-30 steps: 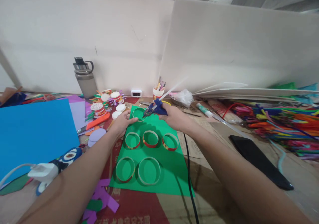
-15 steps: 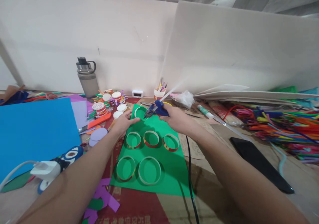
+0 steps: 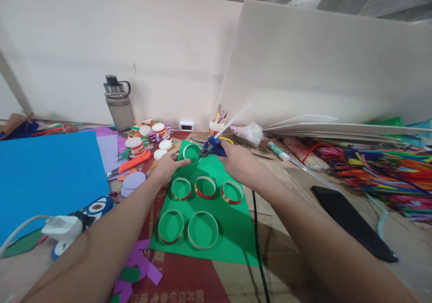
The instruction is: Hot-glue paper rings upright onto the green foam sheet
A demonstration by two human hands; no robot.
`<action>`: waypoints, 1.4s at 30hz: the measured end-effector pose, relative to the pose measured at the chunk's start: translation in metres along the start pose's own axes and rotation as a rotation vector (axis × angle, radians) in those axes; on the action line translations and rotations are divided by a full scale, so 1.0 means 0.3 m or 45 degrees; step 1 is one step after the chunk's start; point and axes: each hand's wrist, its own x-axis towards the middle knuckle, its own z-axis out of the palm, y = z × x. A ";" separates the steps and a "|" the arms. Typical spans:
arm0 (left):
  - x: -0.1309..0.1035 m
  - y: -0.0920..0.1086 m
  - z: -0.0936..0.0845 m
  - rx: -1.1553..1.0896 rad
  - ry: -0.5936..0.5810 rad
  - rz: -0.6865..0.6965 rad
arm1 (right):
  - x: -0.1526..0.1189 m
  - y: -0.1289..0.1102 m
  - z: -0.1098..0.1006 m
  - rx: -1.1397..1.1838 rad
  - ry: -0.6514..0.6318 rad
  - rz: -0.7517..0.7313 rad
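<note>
My right hand [image 3: 238, 161] is wrapped round a blue hot glue gun [image 3: 212, 146], with a clear glue stick [image 3: 232, 121] rising from its back. The nozzle points down left, at the right side of a paper ring [image 3: 185, 152] near the far end of a green sheet [image 3: 232, 240]. At the sheet's left edge is my left hand [image 3: 168, 167], its thumb stretched toward the near rim of that ring and apart from the fingers. Several more rings, such as a red-and-yellow one [image 3: 205, 196], stand on the sheet.
A black cord [image 3: 257, 231] runs down beside the sheet. To the left are an orange utility knife [image 3: 134, 161], white discs [image 3: 162, 150], blue sheet [image 3: 50, 168] and power strip [image 3: 97, 208]. On the right lie a black phone [image 3: 353, 222] and pipe cleaners [image 3: 378, 172]. A bottle [image 3: 119, 107] stands behind.
The glue gun in my right hand has shifted slightly right, its nozzle moving from inside the far ring to that ring's right side. My left hand has stayed nearly still.
</note>
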 end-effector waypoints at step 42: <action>0.008 0.018 -0.009 -0.146 0.026 -0.199 | 0.036 -0.009 0.138 0.428 0.130 0.112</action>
